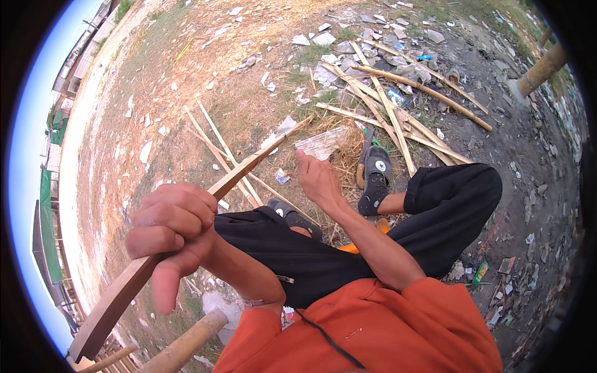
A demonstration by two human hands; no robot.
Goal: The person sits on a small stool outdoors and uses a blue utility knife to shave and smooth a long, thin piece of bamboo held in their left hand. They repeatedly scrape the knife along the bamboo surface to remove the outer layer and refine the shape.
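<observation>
A long split bamboo strip (118,292) slants from the lower left up toward the middle of the view. My left hand (174,224) is wrapped round it, with the thumb pointing down. The strip's far end narrows to a point above my right hand (318,179). That hand is closed in front of my shins, apart from the strip as far as I can see; what it holds, if anything, is hidden. Beside my right foot lies a knife (369,140) with a dark blade and a wooden handle, partly hidden by the sandal (378,163).
Several bamboo strips (392,115) lie crossed on the ground ahead to the right, near a curved bamboo piece (429,93). More thin strips (214,146) lie ahead to the left. Bamboo poles stand at the upper right (542,71) and lower left (186,343). Litter covers the dirt.
</observation>
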